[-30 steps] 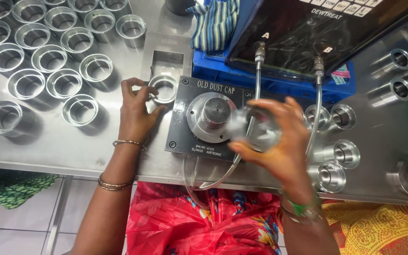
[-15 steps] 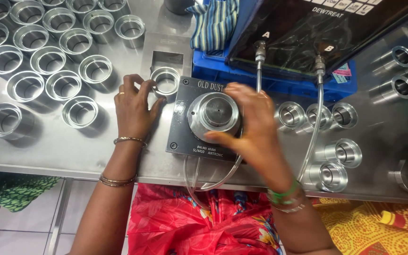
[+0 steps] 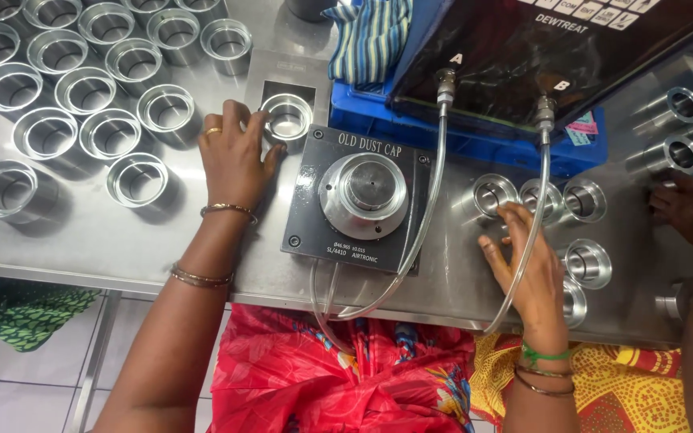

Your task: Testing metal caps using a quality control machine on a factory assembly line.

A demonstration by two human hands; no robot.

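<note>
1. Centrally, a dark gauge block (image 3: pixel 360 198) with a round steel plug (image 3: pixel 364 192) on top lies flat on the steel table (image 3: pixel 106 240), between the person's two hands.
2. At its 10 o'clock, the left hand (image 3: pixel 234 156) rests palm down, its fingers curled against a metal ring (image 3: pixel 285 117) that sits in a square recess.
3. At the block's 3 o'clock, the right hand (image 3: pixel 527 269) lies on the table, fingers loosely spread, fingertips touching a steel cup (image 3: pixel 491 195), not pinching it.
4. Two clear tubes (image 3: pixel 435 192) run from a dark box (image 3: pixel 555 56) at 12 o'clock down past the block.
5. More steel cups (image 3: pixel 587 261) stand just right of the right hand; rows of rings (image 3: pixel 90 92) fill the table's far left.
6. Another person's hand (image 3: pixel 687 210) rests at the right edge.
7. A striped cloth (image 3: pixel 370 36) lies at 12 o'clock.
</note>
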